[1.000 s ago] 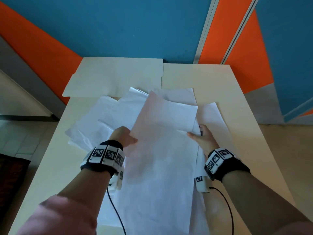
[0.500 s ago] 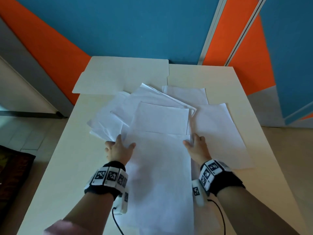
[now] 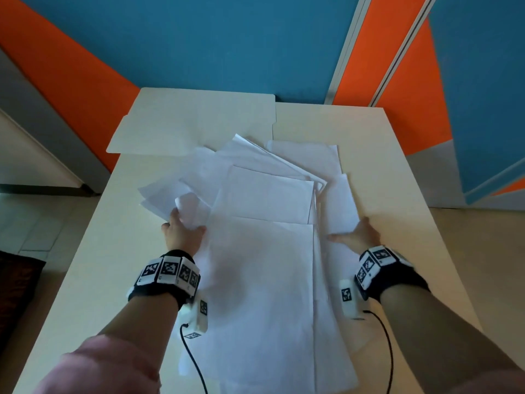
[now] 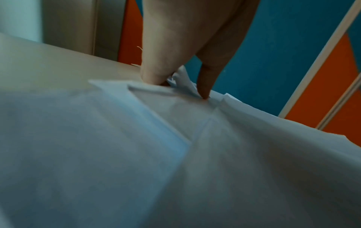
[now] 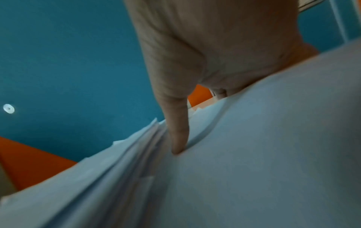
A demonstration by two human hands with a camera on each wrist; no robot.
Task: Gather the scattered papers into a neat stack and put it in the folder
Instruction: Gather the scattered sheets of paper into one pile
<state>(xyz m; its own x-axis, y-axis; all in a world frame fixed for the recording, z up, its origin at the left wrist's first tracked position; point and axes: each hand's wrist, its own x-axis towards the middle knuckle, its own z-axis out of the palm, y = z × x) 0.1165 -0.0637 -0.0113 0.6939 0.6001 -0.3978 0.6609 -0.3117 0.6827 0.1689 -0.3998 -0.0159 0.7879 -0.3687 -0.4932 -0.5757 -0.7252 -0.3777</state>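
Note:
Several white papers (image 3: 264, 280) lie fanned and overlapping on the middle of the pale table (image 3: 397, 172). The cream folder (image 3: 193, 120) lies flat at the table's far left corner, its near edge under the papers' tips. My left hand (image 3: 184, 223) grips the left sheets at their near edge, and a corner curls up over its fingers. In the left wrist view my left hand (image 4: 183, 86) pinches crumpled paper (image 4: 117, 154). My right hand (image 3: 352, 231) holds the rightmost sheet, fingers hidden beneath it. In the right wrist view its thumb (image 5: 177, 138) presses on the paper (image 5: 254, 154).
Bare tabletop shows to the left of my left hand and to the right of my right hand. A blue and orange wall (image 3: 227, 38) stands behind the table's far edge. Cables (image 3: 193, 362) trail from both wrist units across the near papers.
The sheet held up a second ago now lies on the pile. Both hands have moved outward: the left took the left sheets, the right took the rightmost sheet, which slid inward.

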